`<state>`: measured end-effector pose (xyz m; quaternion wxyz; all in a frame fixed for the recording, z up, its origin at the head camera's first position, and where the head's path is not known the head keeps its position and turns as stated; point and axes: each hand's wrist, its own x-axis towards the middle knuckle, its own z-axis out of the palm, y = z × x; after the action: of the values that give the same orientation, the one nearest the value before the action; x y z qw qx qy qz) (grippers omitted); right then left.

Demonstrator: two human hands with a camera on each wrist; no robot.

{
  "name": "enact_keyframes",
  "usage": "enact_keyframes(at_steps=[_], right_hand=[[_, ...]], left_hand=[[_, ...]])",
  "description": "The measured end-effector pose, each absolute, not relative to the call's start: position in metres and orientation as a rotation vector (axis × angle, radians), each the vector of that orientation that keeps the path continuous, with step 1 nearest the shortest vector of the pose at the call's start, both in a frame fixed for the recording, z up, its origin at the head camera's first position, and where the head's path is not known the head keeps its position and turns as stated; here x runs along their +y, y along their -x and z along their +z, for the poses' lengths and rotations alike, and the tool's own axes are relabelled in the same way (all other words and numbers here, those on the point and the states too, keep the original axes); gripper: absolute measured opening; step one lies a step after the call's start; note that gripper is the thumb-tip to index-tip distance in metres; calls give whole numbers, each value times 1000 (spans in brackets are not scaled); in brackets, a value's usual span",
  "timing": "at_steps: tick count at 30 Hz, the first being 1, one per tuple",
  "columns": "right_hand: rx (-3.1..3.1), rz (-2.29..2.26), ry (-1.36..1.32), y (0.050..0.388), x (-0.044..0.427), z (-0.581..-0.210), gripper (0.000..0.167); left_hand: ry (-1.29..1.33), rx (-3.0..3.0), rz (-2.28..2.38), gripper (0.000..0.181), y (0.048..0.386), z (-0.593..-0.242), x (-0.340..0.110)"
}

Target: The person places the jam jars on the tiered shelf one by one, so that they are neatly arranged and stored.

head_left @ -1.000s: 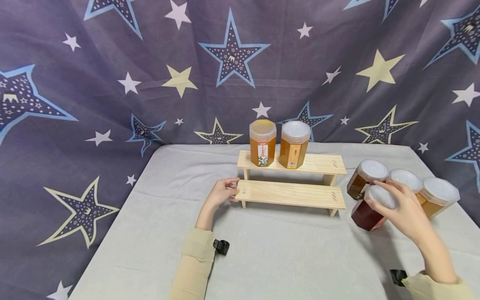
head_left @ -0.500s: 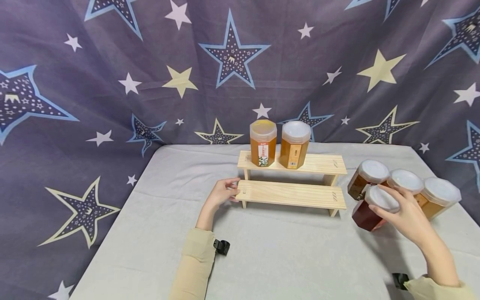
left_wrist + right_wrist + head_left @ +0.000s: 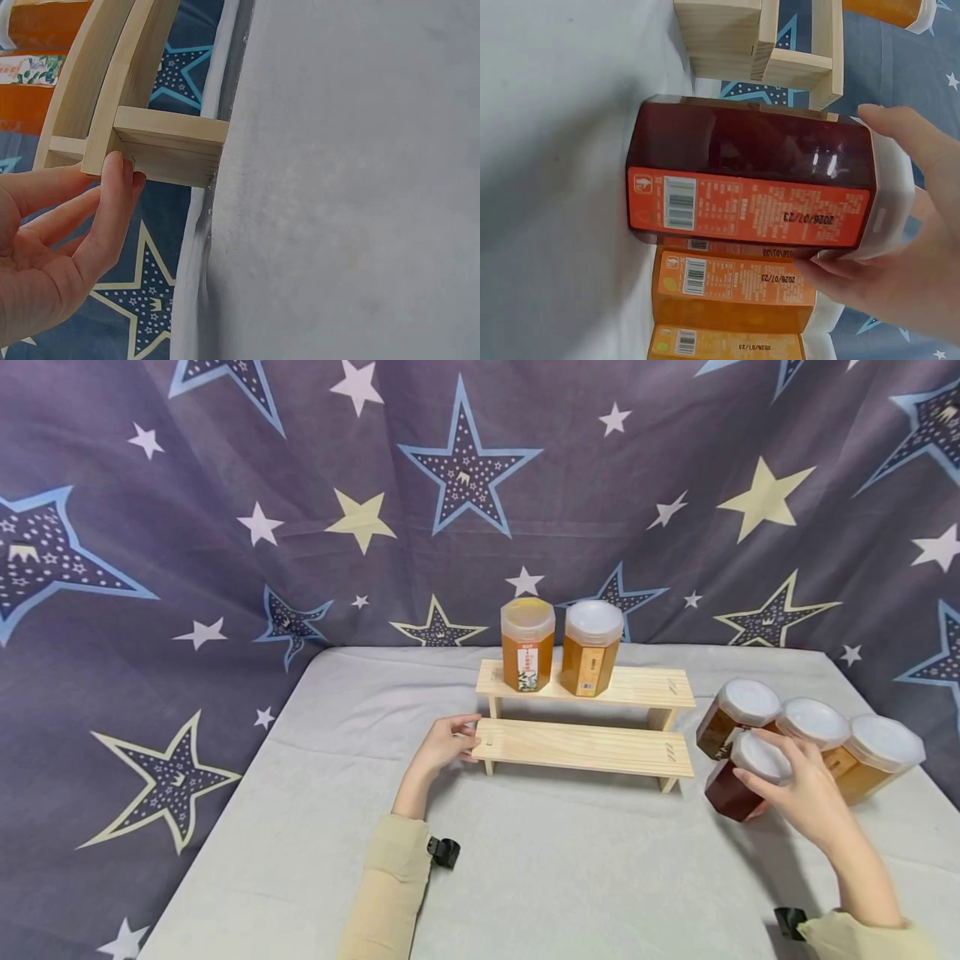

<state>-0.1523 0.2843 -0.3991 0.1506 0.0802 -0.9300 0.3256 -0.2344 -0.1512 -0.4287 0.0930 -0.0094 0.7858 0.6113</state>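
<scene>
A two-tier wooden display shelf (image 3: 585,745) stands on the cloth-covered table. At the left end of its lower board, my left hand (image 3: 442,743) pinches the edge; thumb and fingertips meet the board's corner (image 3: 105,142) in the left wrist view. On the right, my right hand (image 3: 813,793) grips a dark red honey jar (image 3: 731,792) around its white lid. The right wrist view shows this jar's orange-red label (image 3: 750,206), with thumb and fingers on opposite sides of the lid (image 3: 891,195). The jar's base appears on or very near the cloth.
Two amber honey jars, one with a yellowish lid (image 3: 527,647) and one with a white lid (image 3: 590,652), stand on the upper board. Behind the right hand are a dark brown jar (image 3: 712,731) and two amber jars, including the rightmost (image 3: 862,777). A star-patterned curtain (image 3: 300,527) hangs behind.
My right hand shifts very slightly left on the dark red jar's lid. The left hand and the shelf hold still.
</scene>
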Motion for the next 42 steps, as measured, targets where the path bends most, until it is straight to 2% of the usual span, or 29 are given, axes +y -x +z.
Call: enact_keyframes(at_steps=[14, 36, 42], right_hand=[[-2729, 880, -47, 152, 277, -400, 55], [-2487, 862, 151, 153, 260, -397, 53], [-2402, 844, 158, 158, 253, -389, 51]], left_hand=[[21, 2337, 1817, 44, 234, -428, -152], [-6, 2339, 1808, 44, 235, -430, -152], [-11, 2335, 1781, 44, 222, -409, -150]])
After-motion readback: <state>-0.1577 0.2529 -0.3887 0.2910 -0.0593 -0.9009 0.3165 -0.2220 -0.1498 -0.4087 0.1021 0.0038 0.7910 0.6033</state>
